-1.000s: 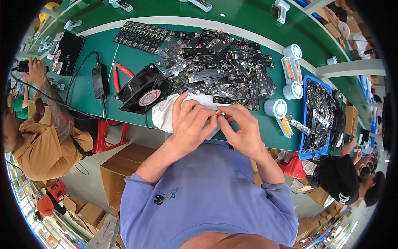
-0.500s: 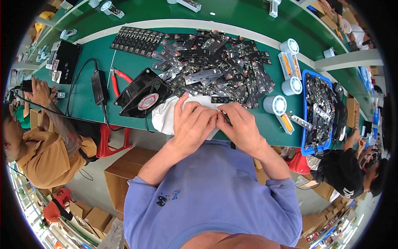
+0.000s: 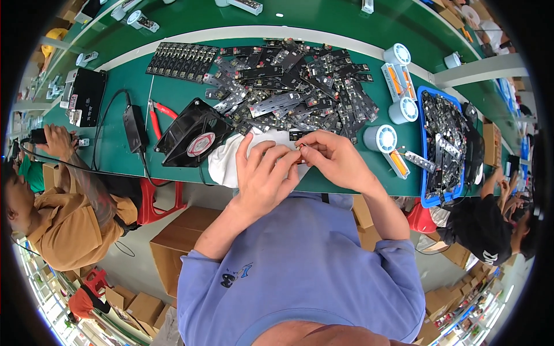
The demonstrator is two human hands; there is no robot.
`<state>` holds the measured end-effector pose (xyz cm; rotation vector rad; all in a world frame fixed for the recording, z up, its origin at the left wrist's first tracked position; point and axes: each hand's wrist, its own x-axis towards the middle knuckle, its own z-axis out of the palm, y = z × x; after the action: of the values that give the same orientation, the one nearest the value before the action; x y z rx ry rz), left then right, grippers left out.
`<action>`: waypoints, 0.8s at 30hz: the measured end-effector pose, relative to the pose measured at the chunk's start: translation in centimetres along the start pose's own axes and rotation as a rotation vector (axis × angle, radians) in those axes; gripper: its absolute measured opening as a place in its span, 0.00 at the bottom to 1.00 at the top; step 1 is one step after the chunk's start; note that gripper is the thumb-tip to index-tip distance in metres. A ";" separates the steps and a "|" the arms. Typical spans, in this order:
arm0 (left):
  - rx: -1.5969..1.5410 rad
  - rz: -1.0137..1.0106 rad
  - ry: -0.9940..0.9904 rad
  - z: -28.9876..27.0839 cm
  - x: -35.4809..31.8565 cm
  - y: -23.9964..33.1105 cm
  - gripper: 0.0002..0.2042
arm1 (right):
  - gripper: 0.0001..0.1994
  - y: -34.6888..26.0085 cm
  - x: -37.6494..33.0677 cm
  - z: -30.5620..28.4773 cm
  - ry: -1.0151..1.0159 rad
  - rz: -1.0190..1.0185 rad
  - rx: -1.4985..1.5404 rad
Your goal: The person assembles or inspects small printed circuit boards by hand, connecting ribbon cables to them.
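Observation:
My left hand (image 3: pixel 261 176) is closed, its thumb and fingertips pressed together over a white cloth (image 3: pixel 224 164). Facing it, my right hand (image 3: pixel 337 160) pinches with thumb and index finger. Between the two sets of fingertips is a small dark circuit board (image 3: pixel 301 162) with reddish bits, mostly hidden by the fingers. Just beyond my hands spreads a heap of narrow black circuit boards (image 3: pixel 283 105). Left of the cloth, a black square fan (image 3: pixel 193 135) leans at a tilt.
Red-handled pliers (image 3: pixel 154 122) and a black power adapter (image 3: pixel 135 128) lie on the green table (image 3: pixel 346 183). Joined board panels (image 3: pixel 182 60) sit behind. To the right are light-blue round fan units (image 3: pixel 381 139) and a blue tray (image 3: pixel 425 173) full of boards. Co-workers sit on both sides.
The view has shifted slightly. My right fingertips have risen and turned over the small board, exposing reddish bits. My left hand's fingers have spread a little while staying beside it.

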<state>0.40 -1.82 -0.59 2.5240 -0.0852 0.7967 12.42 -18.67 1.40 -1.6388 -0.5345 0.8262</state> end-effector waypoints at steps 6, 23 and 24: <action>0.034 0.095 0.019 0.3 -0.3 -0.5 0.14 | 0.11 -0.3 0.1 -0.3 -0.055 0.088 0.051; -0.227 -0.217 0.007 -0.7 0.2 -0.2 0.08 | 0.11 -0.7 -2.0 2.3 0.184 -0.202 -0.148; -0.238 -0.227 0.001 -0.7 0.3 -0.2 0.08 | 0.12 -0.6 -2.1 2.2 0.169 -0.176 -0.148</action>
<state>0.31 -1.31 0.01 2.2597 0.0999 0.6551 9.44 -18.63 2.32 -1.7500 -0.6215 0.5235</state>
